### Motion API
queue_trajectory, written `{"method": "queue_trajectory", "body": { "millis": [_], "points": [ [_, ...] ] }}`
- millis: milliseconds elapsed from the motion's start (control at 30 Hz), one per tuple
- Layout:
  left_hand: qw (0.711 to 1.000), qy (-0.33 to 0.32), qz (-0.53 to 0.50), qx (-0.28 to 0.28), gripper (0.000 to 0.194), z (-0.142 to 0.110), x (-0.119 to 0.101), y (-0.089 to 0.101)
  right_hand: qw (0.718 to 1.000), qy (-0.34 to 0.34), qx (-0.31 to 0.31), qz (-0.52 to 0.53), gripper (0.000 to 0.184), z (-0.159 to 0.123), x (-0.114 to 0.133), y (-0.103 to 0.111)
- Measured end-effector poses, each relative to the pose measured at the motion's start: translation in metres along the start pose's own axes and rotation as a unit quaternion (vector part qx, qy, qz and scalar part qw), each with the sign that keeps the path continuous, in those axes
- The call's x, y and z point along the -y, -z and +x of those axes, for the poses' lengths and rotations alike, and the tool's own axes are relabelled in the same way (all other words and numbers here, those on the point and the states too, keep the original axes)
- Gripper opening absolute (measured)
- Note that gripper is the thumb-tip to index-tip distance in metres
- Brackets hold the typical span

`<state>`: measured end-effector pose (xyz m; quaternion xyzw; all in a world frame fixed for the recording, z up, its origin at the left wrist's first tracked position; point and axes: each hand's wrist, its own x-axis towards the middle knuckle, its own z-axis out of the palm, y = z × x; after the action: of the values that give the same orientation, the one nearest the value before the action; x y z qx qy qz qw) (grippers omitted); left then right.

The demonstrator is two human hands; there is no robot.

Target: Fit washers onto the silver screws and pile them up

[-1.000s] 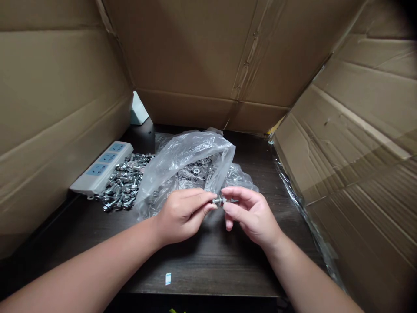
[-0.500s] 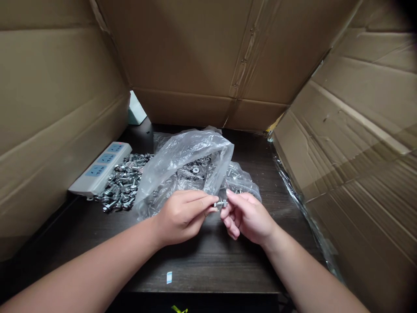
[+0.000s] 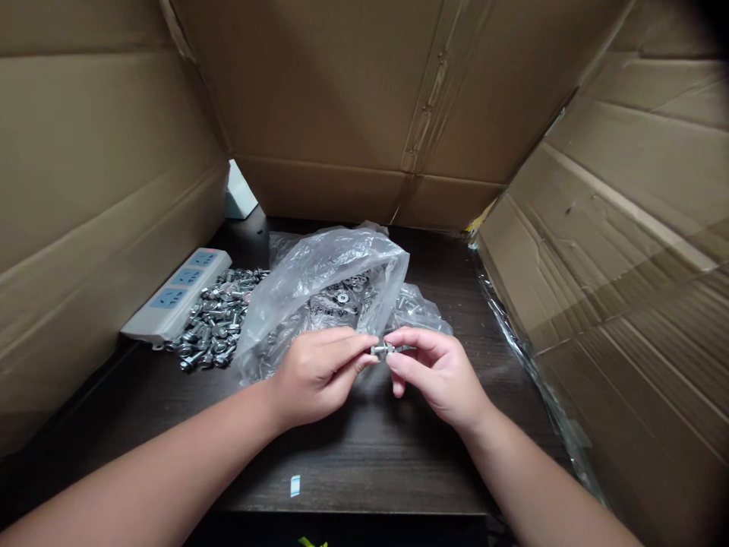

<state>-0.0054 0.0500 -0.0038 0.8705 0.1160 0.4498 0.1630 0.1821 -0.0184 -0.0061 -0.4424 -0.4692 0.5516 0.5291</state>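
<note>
A small silver bolt (image 3: pixel 383 350) is pinched between both hands just above the dark wooden table (image 3: pixel 364 456). My left hand (image 3: pixel 319 372) grips its left end with thumb and fingertips. My right hand (image 3: pixel 436 372) pinches the right end, where a nut seems to sit, with the other fingers curled. Right behind the hands lies a clear plastic bag (image 3: pixel 324 281) holding several bolts and washers.
A loose pile of assembled bolts (image 3: pixel 213 327) lies at the left beside a white power strip (image 3: pixel 176 292). Cardboard panels (image 3: pixel 615 251) wall in the table on the left, back and right. A small white sticker (image 3: pixel 295 486) sits near the front edge.
My right hand's fingers have turned on the bolt's end, curling under half a second ago and now back on top. The left hand has held still.
</note>
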Motion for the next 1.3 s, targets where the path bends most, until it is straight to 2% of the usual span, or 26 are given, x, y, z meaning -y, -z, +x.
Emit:
{"method": "queue_trajectory", "body": {
  "millis": [133, 233, 300, 433, 600, 733, 1067, 1300],
  "points": [
    [0.999, -0.034, 0.006, 0.011, 0.024, 0.000, 0.001, 0.001, 0.997, -0.053, 0.031, 0.050, 0.018, 0.002, -0.003, 0.002],
    [0.998, -0.050, 0.006, 0.022, 0.024, -0.001, 0.002, 0.000, 0.980, -0.142, 0.069, 0.117, 0.034, 0.005, -0.006, 0.003],
    [0.998, -0.050, 0.008, 0.021, 0.024, -0.002, 0.002, 0.000, 0.974, -0.177, 0.072, 0.123, 0.046, 0.007, -0.008, 0.002],
    [0.999, -0.036, 0.017, 0.015, 0.023, -0.001, 0.002, -0.001, 0.989, -0.132, 0.028, 0.068, 0.057, 0.008, -0.008, 0.003],
    [1.000, -0.006, 0.006, 0.008, 0.021, 0.000, 0.000, 0.000, 0.998, -0.037, 0.019, 0.043, 0.029, 0.003, -0.002, 0.003],
    [1.000, 0.022, -0.005, 0.002, 0.019, 0.001, 0.000, 0.000, 1.000, 0.012, 0.018, 0.006, 0.026, 0.000, 0.001, 0.000],
    [1.000, -0.003, -0.010, 0.014, 0.020, 0.000, 0.001, 0.001, 0.999, 0.001, 0.030, -0.017, 0.015, 0.000, 0.005, -0.001],
    [0.998, -0.054, 0.030, 0.010, 0.023, -0.002, 0.002, 0.000, 0.998, -0.026, 0.048, 0.023, 0.024, 0.000, -0.001, -0.002]
  ]
}}
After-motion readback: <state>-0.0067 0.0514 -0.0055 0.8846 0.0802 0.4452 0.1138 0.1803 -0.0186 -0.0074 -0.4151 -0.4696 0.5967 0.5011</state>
